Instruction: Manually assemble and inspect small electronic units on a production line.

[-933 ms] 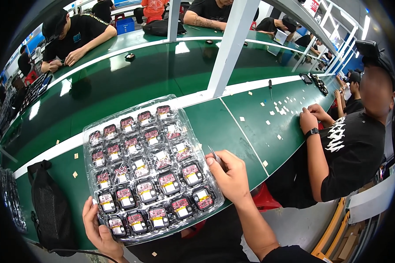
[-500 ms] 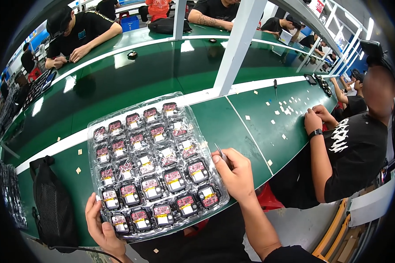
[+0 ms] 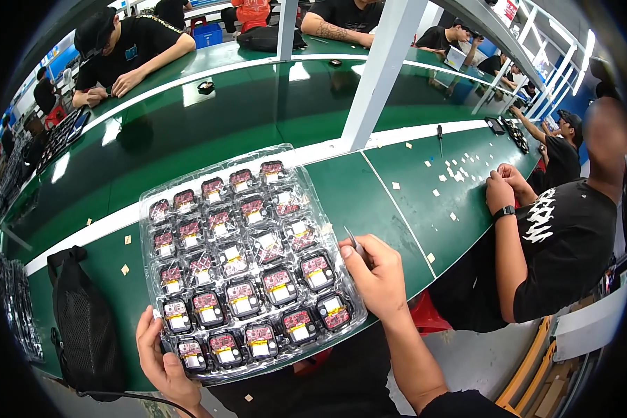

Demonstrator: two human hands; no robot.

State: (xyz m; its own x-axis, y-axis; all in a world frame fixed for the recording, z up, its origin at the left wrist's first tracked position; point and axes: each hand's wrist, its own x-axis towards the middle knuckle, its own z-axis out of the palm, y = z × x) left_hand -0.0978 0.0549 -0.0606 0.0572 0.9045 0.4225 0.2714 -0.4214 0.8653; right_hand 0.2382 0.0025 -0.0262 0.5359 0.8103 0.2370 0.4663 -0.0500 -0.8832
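A black mesh bag (image 3: 83, 327) lay at the far left on the green table (image 3: 209, 132), just beside the clear plastic tray (image 3: 247, 261). Small tan squares (image 3: 125, 269) lay scattered on the green surface between the bag and the tray.

My left hand (image 3: 161, 355) gripped the tray at its near left corner, thumb laid over the rim on top and the other fingers hidden beneath it, so the hand was closed on the tray's edge. The tray rested on the near edge of the table in front of me, tilted a little, with rows of pockets, and each pocket held a small red and black part (image 3: 242, 296) with a white or yellow patch on it.

My right hand (image 3: 377, 279) sat at the tray's right edge, touching it, with the fingers curled in and pressed together around thin metal tweezers (image 3: 355, 244), whose tips pointed up and away from the tray's right rim.

A white post (image 3: 376, 76) rose from the table beyond the tray. Further right, more tan squares (image 3: 456, 174) were strewn on the table, and a screwdriver (image 3: 439, 136) lay near them. A person in a black shirt (image 3: 557, 244) sat there with a watch on the wrist, both hands held together over the table.
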